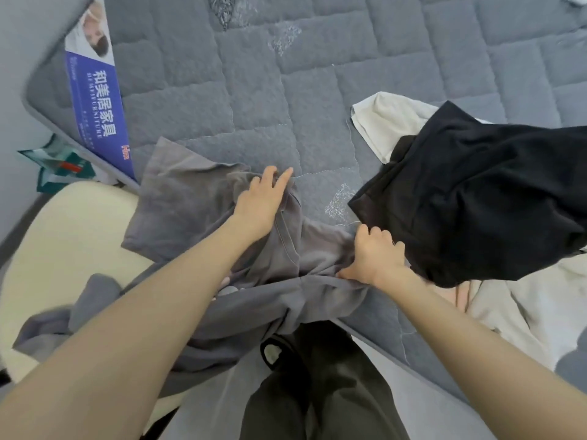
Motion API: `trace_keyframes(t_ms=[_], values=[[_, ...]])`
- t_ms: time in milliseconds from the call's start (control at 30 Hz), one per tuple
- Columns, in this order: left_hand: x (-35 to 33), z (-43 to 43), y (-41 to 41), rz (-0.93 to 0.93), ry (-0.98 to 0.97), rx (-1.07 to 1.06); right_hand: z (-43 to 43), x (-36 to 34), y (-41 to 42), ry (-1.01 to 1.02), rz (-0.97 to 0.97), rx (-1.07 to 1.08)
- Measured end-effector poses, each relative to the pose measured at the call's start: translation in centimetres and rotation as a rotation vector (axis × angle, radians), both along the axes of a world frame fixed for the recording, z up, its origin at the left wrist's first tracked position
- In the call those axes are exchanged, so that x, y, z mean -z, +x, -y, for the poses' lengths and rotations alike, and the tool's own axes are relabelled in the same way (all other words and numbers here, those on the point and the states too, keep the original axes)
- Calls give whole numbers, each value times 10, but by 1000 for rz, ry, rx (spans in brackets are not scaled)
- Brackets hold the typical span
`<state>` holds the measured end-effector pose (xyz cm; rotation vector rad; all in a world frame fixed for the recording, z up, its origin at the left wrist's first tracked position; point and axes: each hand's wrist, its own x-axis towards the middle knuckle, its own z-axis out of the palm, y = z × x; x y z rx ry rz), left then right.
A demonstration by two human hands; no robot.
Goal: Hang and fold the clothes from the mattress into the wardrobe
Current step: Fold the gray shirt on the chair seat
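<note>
Grey garment (190, 211) spread at near mattress (317, 90) edge
Partly hanging off toward body; left hand (265, 203) pressing its far part, fingers (284, 179) straight; right hand (376, 258) nearer, fingers curled on right fold, beside black garment (476, 192).

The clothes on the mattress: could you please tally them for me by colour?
Grey garment: 1
Black garment: 1
Beige garment: 1, perhaps 2; the black one hides whether the two beige patches join
Total: 3, perhaps 4
</note>
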<state>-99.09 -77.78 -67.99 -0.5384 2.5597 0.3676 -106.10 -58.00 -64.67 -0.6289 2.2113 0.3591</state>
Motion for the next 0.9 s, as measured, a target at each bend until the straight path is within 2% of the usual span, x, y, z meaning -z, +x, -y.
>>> trace_keyframes(t_ms=[67, 167, 233, 367, 533, 667, 900], values=[[0, 5, 3, -4, 11, -37, 1, 1, 3, -26, -41, -46], [-11, 12, 17, -51, 3, -95, 3, -1, 6, -179, -6, -42], [-29, 16, 34, -131, 14, -175, 10, -9, 11, -314, 74, 62], [-69, 18, 81, -279, -2, -297, 36, -15, 27, -415, 279, 307], [-113, 6, 147, -383, -107, -402, 45, -39, 46, -615, 127, 348], [-152, -9, 195, -478, -175, -608, 47, -101, 63, -790, 40, 210], [-251, -24, 270, -659, -297, -925, 52, -220, 87, -970, 15, -208]])
